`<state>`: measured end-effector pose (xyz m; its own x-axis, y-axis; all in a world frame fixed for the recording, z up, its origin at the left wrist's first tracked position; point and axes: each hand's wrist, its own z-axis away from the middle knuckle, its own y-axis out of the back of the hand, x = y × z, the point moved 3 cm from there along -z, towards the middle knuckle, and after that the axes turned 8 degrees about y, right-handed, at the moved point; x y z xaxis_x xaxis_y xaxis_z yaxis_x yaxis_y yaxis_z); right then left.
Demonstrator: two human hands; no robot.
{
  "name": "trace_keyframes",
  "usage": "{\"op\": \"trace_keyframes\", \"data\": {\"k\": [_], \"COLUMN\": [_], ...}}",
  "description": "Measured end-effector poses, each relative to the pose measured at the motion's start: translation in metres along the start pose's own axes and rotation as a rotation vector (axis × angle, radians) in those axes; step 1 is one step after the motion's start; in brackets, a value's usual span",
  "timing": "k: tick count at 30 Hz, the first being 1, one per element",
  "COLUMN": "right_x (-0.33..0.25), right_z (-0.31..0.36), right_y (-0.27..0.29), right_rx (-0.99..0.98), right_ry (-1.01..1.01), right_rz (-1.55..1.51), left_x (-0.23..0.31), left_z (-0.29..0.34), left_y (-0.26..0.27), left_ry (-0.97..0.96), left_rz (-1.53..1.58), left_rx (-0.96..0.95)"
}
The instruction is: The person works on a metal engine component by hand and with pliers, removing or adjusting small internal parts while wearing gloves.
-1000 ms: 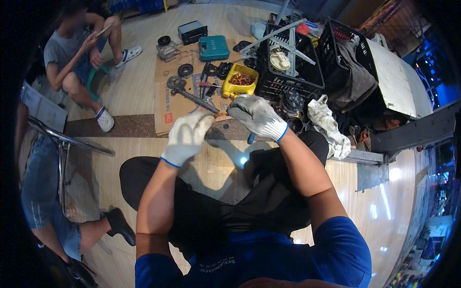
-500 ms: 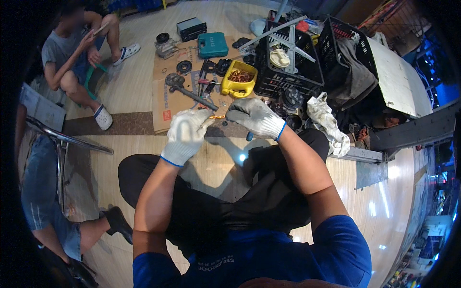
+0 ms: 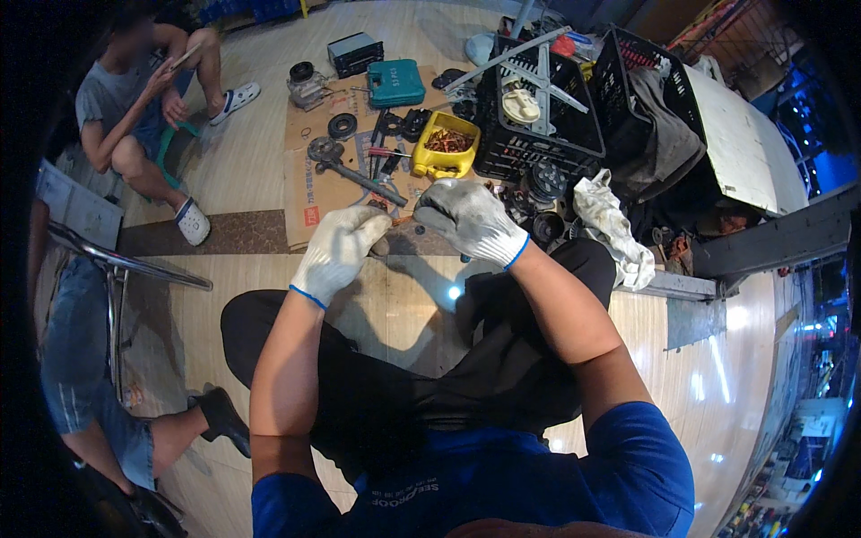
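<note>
White knit gloves with blue cuffs cover both of my hands, held apart above the front edge of a cardboard sheet [image 3: 301, 199]. My left hand [image 3: 343, 244] is closed, fingertips pinched together. Whatever it may hold does not show. My right hand [image 3: 470, 221] has its fingers curled in, just in front of a cut-open yellow jug [image 3: 443, 170] with many copper-coloured pieces [image 3: 450, 142] inside. Its grip is hidden by the glove. A long metal rod with a wide head [image 3: 339, 161] lies on the cardboard between the hands and the far parts.
Behind lie a teal case [image 3: 395, 83], a black ring [image 3: 342, 125] and a boxy device [image 3: 355, 55]. Black crates [image 3: 538, 143] and a white cloth [image 3: 610, 229] stand right. A person [image 3: 134, 99] sits far left; another person's leg [image 3: 81, 341] and a metal chair frame [image 3: 126, 260] are nearer.
My hands have drawn apart, the left one moving slightly left and down. The shiny copper-coloured strip that was stretched between their fingertips no longer shows.
</note>
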<state>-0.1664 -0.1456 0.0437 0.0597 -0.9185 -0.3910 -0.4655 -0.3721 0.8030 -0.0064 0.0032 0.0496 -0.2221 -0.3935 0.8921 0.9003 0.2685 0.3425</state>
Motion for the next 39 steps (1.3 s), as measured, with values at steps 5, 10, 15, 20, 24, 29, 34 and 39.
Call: {"op": "trace_keyframes", "data": {"k": [5, 10, 15, 20, 24, 29, 34, 39], "right_x": [0.008, 0.029, 0.047, 0.017, 0.020, 0.024, 0.026, 0.011], "right_z": [-0.002, 0.002, 0.008, 0.006, 0.003, 0.004, 0.015, 0.008], "right_y": [0.005, -0.010, -0.035, -0.010, -0.015, -0.023, -0.022, -0.019], "right_rx": [-0.124, -0.173, -0.073, 0.018, 0.030, -0.074, -0.029, -0.015], "right_ry": [-0.195, -0.283, -0.277, 0.004, 0.145, -0.003, -0.028, -0.209], "right_rz": [-0.113, -0.154, -0.184, 0.109, 0.212, 0.044, 0.008, -0.134], "left_x": [0.012, -0.005, 0.002, -0.025, -0.026, -0.029, -0.038, -0.047], "left_z": [-0.002, -0.018, -0.016, -0.015, -0.017, -0.031, -0.036, -0.037], "left_y": [-0.009, -0.020, -0.020, -0.008, -0.022, -0.021, -0.033, -0.022], "left_ry": [-0.598, -0.422, -0.257, 0.222, 0.172, -0.115, -0.026, 0.050], "left_rz": [-0.404, -0.642, -0.416, 0.321, 0.284, -0.284, -0.012, 0.128], "left_rx": [0.364, 0.392, 0.259, -0.146, -0.154, 0.058, -0.006, -0.029]}}
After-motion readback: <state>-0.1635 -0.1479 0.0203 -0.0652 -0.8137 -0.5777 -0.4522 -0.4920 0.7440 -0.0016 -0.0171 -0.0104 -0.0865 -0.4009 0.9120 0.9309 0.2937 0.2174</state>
